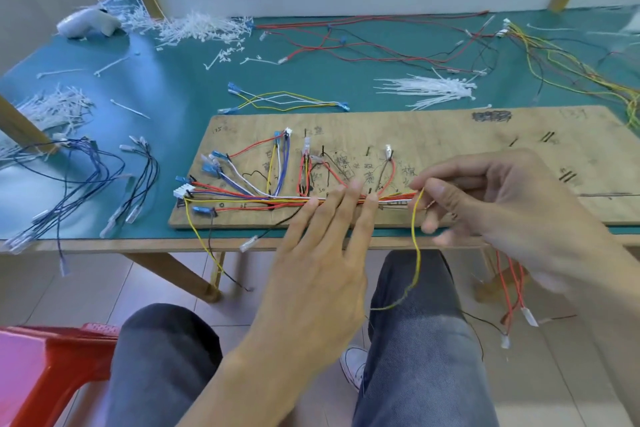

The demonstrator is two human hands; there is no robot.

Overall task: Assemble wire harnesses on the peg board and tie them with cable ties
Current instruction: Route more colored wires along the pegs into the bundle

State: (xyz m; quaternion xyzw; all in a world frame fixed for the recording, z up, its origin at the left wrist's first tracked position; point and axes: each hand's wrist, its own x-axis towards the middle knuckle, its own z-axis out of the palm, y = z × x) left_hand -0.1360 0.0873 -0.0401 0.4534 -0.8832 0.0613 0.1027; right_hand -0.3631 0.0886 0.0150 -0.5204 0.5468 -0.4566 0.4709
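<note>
The peg board (450,135) lies on the table (180,80), along its near edge. The left hand (322,253) rests its fingertips (355,188) on the wire bundle (242,199), which runs along the board leftward from that hand to the connector block (182,191). Just right of the left hand, the right hand (502,204) pinches a loose wire (416,253) that hangs below it, past the table edge. Behind the right hand, beyond the board, lies a sheaf of cable ties (429,90); farther behind, a tangle of wires (398,48). Behind the left hand lies a short wire set (284,100); well to its left, loose leads (86,177).
</note>
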